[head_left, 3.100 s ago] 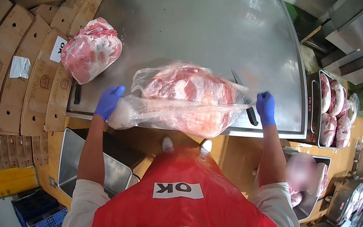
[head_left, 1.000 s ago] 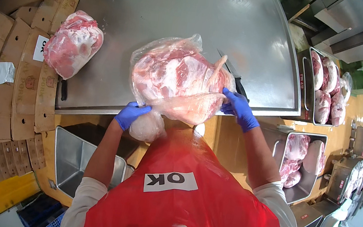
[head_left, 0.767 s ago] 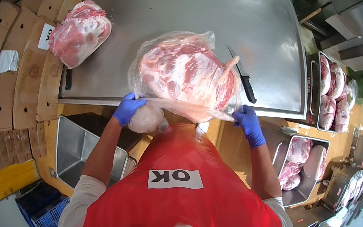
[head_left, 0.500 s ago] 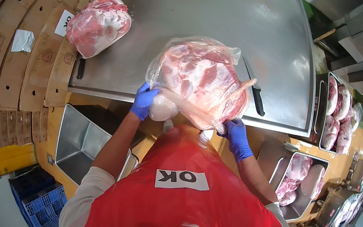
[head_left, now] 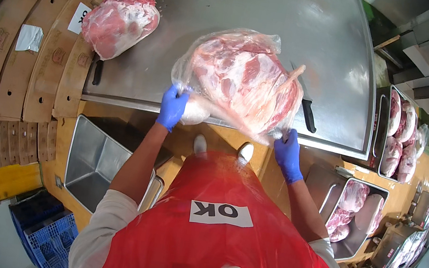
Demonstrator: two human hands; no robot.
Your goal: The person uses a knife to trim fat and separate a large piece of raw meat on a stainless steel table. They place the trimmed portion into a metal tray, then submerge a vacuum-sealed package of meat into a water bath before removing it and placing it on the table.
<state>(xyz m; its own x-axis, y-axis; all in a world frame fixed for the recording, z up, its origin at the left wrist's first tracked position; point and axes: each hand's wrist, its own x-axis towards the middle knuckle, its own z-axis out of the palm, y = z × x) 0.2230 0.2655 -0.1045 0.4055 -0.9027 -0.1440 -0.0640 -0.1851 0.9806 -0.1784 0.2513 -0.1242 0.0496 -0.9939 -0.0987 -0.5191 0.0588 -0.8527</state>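
Observation:
A large raw cut of meat [head_left: 239, 79] lies in a clear plastic bag [head_left: 182, 68] at the near edge of the steel table [head_left: 212, 0]. My left hand [head_left: 173, 108], in a blue glove, is closed on the bag at its near left. At its near right, my gloved right hand [head_left: 288, 155] pinches the plastic too. Just right of the meat is a black-handled knife [head_left: 309, 115], its blade partly hidden behind the bag. Another bare piece of meat [head_left: 120, 23] rests at the table's left side, beside a dark handle [head_left: 98, 72].
Cardboard boxes [head_left: 22, 50] line the left side. A steel tub [head_left: 98, 166] stands below the table at the left. On the right are steel tubs of meat, one nearer [head_left: 352, 215] and one farther [head_left: 400, 134]. Blue plastic crates [head_left: 49, 237] sit at the lower left.
The bagged meat has shifted a little away from me, farther onto the table. Both hands still grip the bag, and the right hand has moved slightly outward. My shoes now show fully.

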